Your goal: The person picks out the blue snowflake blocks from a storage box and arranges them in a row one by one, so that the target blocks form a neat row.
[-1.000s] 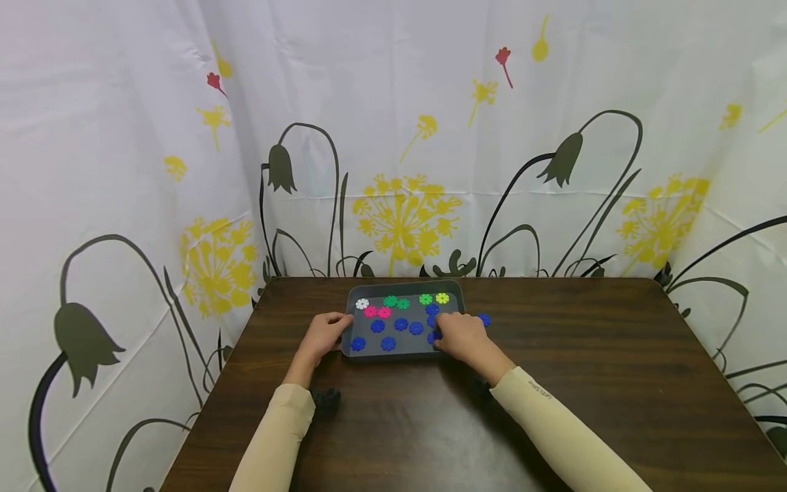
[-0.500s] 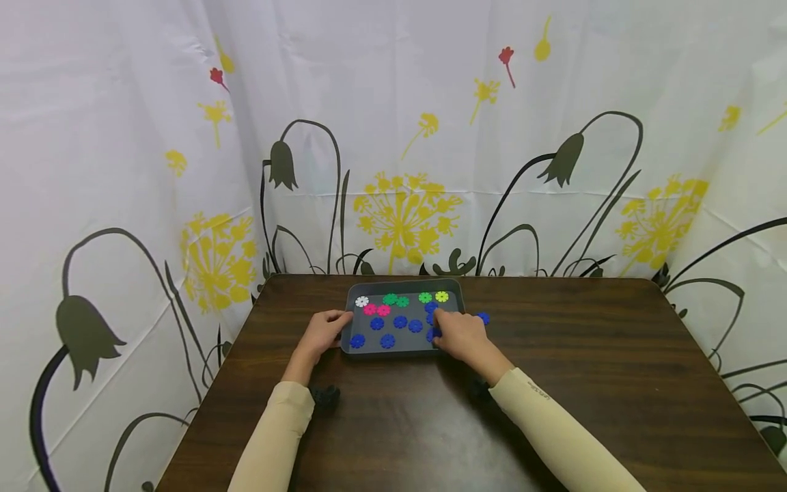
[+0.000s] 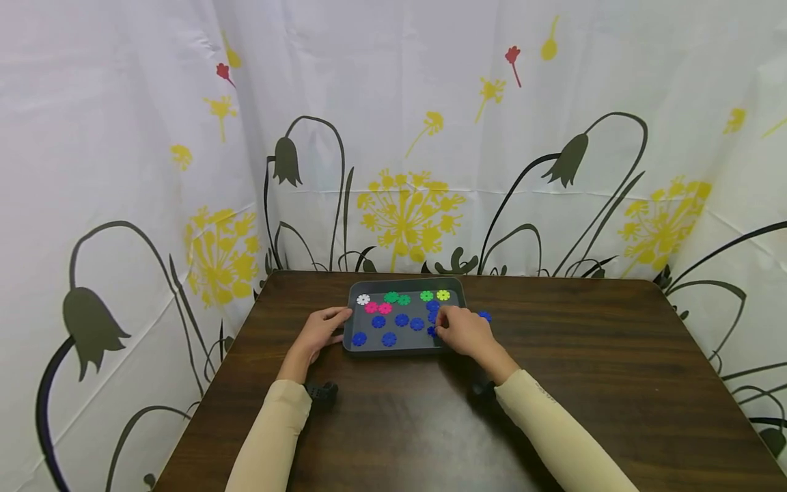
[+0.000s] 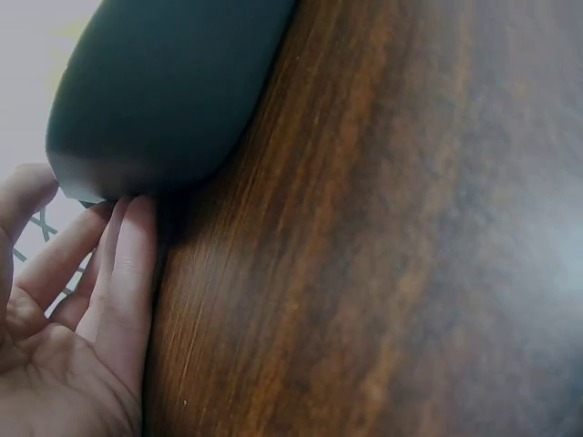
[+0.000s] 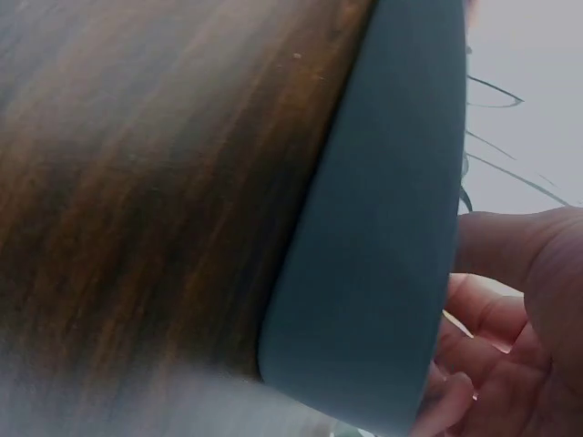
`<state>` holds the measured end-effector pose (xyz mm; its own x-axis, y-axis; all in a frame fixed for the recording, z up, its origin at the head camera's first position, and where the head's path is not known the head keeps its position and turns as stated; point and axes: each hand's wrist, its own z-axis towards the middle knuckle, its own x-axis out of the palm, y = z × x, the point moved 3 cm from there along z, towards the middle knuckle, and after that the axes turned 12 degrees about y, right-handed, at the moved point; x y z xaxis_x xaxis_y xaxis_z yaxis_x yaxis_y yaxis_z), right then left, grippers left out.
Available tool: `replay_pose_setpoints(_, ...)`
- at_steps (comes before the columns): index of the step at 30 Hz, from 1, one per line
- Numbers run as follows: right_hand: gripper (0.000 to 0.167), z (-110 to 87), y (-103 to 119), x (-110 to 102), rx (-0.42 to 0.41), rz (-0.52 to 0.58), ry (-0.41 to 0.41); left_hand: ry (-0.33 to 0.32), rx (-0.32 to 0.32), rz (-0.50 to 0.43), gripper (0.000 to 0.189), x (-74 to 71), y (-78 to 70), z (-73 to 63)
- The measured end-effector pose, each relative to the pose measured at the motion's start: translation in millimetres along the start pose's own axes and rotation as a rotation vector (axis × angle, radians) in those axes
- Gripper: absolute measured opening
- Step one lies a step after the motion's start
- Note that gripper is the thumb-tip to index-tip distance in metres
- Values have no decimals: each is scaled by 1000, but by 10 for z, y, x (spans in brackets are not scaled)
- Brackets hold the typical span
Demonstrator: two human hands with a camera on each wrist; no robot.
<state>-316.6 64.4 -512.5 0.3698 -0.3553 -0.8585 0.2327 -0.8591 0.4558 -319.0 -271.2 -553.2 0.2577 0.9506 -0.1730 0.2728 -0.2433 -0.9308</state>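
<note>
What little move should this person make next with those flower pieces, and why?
Perhaps move the right hand to the blue piece showing beyond the tray's right edge and bring it in: the other pieces in view lie inside, and the left hand touches the tray's left end, so could steady it.

Tray [image 3: 408, 342]: plastic by its look, smooth, matt walls with a faint sheen
Discs [image 3: 389, 339]: plastic-looking, flat finish, too small to judge closely
Desk [image 3: 590, 369]: wood-grained top, smooth, semi-glossy, catching blurred light
Curtain [image 3: 369, 82]: thin printed cloth, lightly creased, mostly matt
Sleeves [image 3: 267, 430]: matt, smooth, close-fitting cloth
</note>
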Motion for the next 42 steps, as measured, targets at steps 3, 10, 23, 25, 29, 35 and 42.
replay_pose_setpoints(3, 13, -6, -34, -25, -13, 72, 10, -2, -3, -7, 54, -6, 12, 13)
replay_pose_setpoints(10, 8, 1, -136, -40, -107, 236, -2, -11, 3, -14, 56, 0, 14, 28)
replay_pose_setpoints(23, 9, -61, -464, -192, -220, 534, -27, -38, 3, -10, 53, 37, -23, 30)
replay_pose_setpoints(25, 11, -79, -527, -230, -216, 547, -45, -40, 4, -13, 52, 38, -24, 38)
replay_pose_setpoints(29, 15, -123, -660, -319, -207, 573, -68, -49, 0, -20, 50, 37, -17, 52)
replay_pose_setpoints(35, 20, -191, -864, -421, -171, 647, -85, -39, -5, -20, 52, 41, -24, 47)
replay_pose_setpoints(42, 25, -234, -1056, -477, -140, 680, -118, -34, -1, -45, 55, 25, -34, 13)
